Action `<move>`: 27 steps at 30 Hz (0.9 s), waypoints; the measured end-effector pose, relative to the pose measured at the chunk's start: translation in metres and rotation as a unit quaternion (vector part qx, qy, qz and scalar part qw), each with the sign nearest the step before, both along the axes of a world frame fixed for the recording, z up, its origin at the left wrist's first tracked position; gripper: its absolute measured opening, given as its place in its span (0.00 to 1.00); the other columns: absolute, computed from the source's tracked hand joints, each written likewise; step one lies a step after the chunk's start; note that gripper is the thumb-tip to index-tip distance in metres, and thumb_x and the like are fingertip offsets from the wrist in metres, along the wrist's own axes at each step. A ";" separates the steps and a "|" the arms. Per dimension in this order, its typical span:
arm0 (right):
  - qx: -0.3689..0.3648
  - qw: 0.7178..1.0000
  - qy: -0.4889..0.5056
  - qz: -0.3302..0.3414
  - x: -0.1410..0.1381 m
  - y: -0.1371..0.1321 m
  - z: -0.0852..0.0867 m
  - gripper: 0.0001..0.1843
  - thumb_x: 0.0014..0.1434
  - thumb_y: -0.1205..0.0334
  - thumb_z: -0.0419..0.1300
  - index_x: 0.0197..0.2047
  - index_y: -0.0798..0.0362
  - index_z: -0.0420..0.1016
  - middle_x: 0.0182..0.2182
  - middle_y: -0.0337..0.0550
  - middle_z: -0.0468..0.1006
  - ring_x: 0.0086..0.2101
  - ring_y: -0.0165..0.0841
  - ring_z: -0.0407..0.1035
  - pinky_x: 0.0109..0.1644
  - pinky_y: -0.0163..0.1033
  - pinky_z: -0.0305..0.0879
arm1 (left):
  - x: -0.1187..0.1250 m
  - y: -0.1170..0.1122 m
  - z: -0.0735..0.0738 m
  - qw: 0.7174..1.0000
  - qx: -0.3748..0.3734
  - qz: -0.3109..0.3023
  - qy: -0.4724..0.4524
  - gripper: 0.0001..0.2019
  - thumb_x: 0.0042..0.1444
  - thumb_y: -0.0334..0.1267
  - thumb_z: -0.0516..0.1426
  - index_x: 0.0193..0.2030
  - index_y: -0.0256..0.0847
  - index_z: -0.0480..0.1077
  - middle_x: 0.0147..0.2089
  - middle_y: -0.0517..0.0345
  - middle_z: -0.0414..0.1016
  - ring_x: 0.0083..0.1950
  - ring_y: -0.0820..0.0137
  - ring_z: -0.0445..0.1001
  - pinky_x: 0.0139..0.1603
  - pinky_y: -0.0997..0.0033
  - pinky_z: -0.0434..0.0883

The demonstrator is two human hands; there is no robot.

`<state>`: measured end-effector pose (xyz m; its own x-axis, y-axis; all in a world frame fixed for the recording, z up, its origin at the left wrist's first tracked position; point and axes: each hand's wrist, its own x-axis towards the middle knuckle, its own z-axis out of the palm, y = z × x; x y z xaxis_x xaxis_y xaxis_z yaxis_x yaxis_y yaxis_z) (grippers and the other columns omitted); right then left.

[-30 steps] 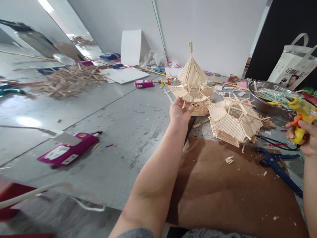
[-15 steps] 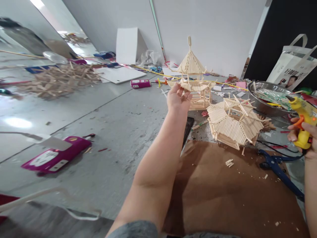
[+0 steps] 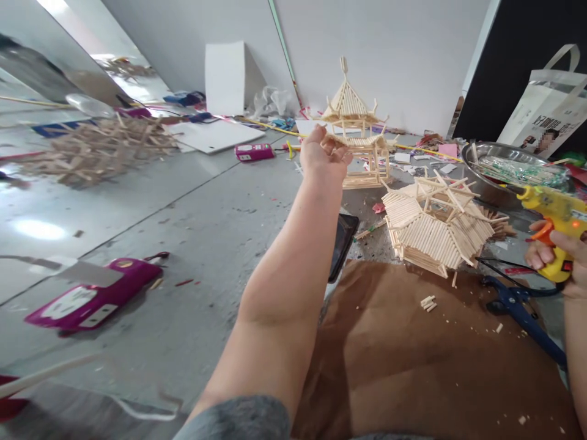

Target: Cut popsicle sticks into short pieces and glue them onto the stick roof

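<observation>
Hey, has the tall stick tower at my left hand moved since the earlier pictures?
Yes. Against the brown paper, the stick tower now appears higher in view, with a wider gap; lifted or pushed back, I can't tell.

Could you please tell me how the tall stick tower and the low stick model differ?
The tower narrows to a pointed top; the low model has an open middle crossed by sticks. The tower shows two roof levels, the low model one. The left hand holds the tower at its lower roof, while no hand touches the low model. Both are built of thin, pale sticks.
</observation>
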<state>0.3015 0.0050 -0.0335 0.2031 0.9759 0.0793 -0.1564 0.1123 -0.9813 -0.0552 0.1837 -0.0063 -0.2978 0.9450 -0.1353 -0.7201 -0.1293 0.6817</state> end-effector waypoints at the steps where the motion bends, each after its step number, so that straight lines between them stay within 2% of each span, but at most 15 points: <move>1: 0.003 1.000 -0.001 0.002 0.000 0.000 0.000 0.14 0.36 0.58 0.69 0.28 0.54 0.76 0.13 0.35 0.65 0.14 0.26 0.57 0.18 0.36 0.57 | -0.001 0.002 -0.001 1.000 0.000 -0.001 0.001 0.09 0.56 0.43 0.50 0.42 0.55 0.68 0.35 0.58 0.74 0.51 0.65 0.72 0.58 0.59 0.63; 7: 0.006 1.000 -0.007 0.013 -0.002 -0.001 0.002 0.16 0.37 0.57 0.69 0.30 0.55 0.76 0.12 0.34 0.64 0.14 0.25 0.57 0.18 0.34 0.57 | -0.011 0.017 -0.008 1.000 0.006 -0.016 0.019 0.09 0.55 0.45 0.52 0.42 0.58 0.69 0.32 0.58 0.75 0.53 0.64 0.70 0.59 0.57 0.63; 11: 0.005 1.000 -0.002 0.020 -0.003 -0.001 0.002 0.16 0.37 0.56 0.69 0.30 0.55 0.75 0.13 0.34 0.64 0.15 0.25 0.58 0.18 0.33 0.59 | -0.012 0.022 -0.004 1.000 0.005 -0.018 0.000 0.07 0.56 0.43 0.51 0.41 0.56 0.68 0.32 0.58 0.74 0.51 0.63 0.72 0.60 0.54 0.62; 19: 0.010 1.000 0.001 0.011 -0.004 -0.002 0.002 0.16 0.38 0.57 0.69 0.30 0.55 0.75 0.13 0.34 0.64 0.16 0.25 0.57 0.18 0.33 0.60 | 0.001 0.006 0.012 1.000 -0.005 0.016 -0.016 0.05 0.58 0.39 0.49 0.34 0.45 0.64 0.40 0.59 0.73 0.51 0.64 0.72 0.63 0.47 0.54; 24: 0.006 1.000 0.000 0.020 -0.004 -0.003 0.003 0.16 0.37 0.57 0.69 0.30 0.56 0.75 0.13 0.33 0.64 0.16 0.24 0.57 0.18 0.32 0.60 | -0.002 0.006 0.008 1.000 -0.003 0.012 0.001 0.04 0.57 0.38 0.50 0.31 0.44 0.63 0.39 0.59 0.74 0.52 0.66 0.70 0.66 0.49 0.47; 27: 0.009 1.000 -0.002 0.024 -0.004 -0.003 0.003 0.15 0.38 0.57 0.69 0.30 0.56 0.75 0.13 0.34 0.64 0.15 0.24 0.57 0.18 0.32 0.60 | -0.005 0.010 0.005 1.000 -0.004 0.013 0.004 0.05 0.57 0.38 0.50 0.30 0.45 0.62 0.36 0.60 0.74 0.52 0.67 0.70 0.66 0.51 0.47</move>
